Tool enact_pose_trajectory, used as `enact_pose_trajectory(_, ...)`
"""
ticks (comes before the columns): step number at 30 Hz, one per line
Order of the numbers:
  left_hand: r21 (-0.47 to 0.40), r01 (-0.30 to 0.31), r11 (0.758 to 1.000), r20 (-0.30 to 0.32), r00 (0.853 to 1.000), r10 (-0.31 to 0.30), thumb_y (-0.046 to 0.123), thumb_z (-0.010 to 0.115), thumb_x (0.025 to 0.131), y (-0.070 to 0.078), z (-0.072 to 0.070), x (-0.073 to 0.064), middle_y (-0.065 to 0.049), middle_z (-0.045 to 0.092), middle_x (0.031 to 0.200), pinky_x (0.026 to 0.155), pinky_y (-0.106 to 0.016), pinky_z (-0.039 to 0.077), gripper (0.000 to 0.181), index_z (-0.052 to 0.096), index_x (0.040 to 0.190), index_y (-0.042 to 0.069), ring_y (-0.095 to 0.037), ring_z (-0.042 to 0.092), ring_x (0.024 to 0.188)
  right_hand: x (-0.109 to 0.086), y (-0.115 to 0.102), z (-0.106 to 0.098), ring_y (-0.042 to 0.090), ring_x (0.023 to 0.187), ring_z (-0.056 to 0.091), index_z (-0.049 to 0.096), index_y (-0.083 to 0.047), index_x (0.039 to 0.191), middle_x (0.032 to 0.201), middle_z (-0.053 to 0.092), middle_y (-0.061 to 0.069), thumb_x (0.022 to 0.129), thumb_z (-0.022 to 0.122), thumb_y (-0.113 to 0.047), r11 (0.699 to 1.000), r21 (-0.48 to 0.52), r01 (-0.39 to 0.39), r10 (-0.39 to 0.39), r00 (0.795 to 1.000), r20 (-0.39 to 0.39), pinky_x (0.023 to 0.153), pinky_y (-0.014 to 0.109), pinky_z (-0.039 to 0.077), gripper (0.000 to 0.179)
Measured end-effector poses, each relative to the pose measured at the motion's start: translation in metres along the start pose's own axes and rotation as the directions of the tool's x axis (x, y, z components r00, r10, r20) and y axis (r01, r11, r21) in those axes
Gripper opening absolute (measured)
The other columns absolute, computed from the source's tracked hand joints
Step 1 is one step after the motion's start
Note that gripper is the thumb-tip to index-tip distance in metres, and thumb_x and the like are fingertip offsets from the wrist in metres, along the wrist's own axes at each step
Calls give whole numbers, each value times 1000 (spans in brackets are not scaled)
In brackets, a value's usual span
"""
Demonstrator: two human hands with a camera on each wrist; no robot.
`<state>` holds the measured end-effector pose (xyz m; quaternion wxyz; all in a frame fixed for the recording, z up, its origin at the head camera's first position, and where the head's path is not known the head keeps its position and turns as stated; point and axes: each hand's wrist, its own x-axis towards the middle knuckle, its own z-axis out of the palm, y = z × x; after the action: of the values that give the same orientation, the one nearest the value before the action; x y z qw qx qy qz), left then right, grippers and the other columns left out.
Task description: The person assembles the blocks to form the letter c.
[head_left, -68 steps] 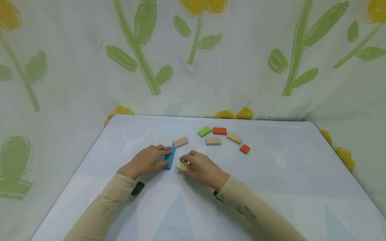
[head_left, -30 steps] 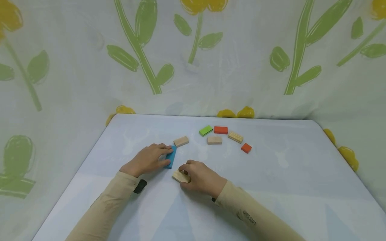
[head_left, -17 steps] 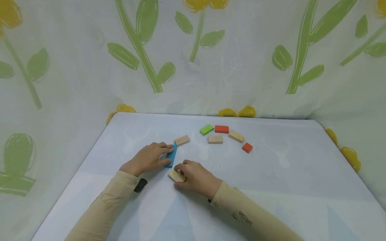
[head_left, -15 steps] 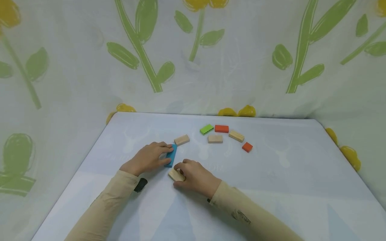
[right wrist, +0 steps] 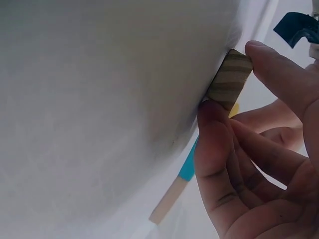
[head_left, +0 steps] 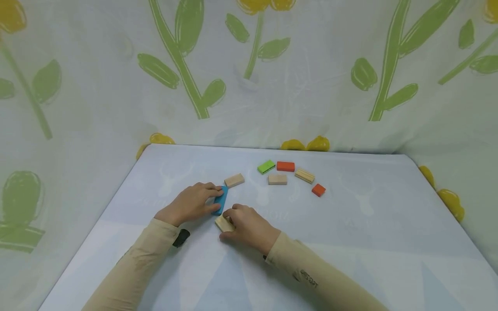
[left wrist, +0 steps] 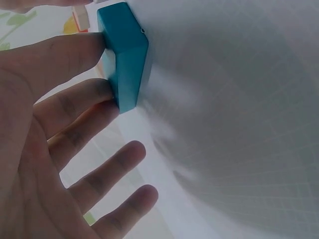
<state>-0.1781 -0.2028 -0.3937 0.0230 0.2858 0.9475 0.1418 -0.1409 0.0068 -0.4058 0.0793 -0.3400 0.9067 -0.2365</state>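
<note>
In the head view my left hand (head_left: pixel 188 205) rests its fingertips and thumb tip on a blue wooden block (head_left: pixel 222 202) lying flat on the table. The left wrist view shows the tips against one face of the blue block (left wrist: pixel 130 59), other fingers spread free. My right hand (head_left: pixel 252 228) pinches a striped plain wooden block (head_left: pixel 223 223) between thumb and finger, as the right wrist view shows on the block's end grain (right wrist: pixel 230 79). This block lies slanted right by the blue one's near end. A pale wooden block (head_left: pixel 234 180) lies at the blue block's far end.
Farther back on the white table (head_left: pixel 369 229) lie a green block (head_left: pixel 266 166), a red block (head_left: pixel 285 166), a pale wooden block (head_left: pixel 277 179), a striped wooden block (head_left: pixel 304 176) and a small red block (head_left: pixel 318 190). A flower-patterned curtain (head_left: pixel 303 95) hangs behind.
My right hand has slid the striped wooden block left and toward me, from beside the blue block to its near end. The left hand has stayed on the blue block.
</note>
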Motion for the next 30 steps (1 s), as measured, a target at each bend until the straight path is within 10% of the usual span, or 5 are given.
enact_pose_trajectory(30, 25, -10, 1000, -5, 1000, 10, 29, 72, 95, -2, 2, 2, -10, 61, 140, 100, -54, 49, 47, 66, 133, 3, -38, 57, 125, 5, -2, 0, 8, 76, 55, 70, -5, 117, 100, 67, 3, 81, 86, -39, 998, -54, -45, 47, 998, 33, 68, 18, 48, 52)
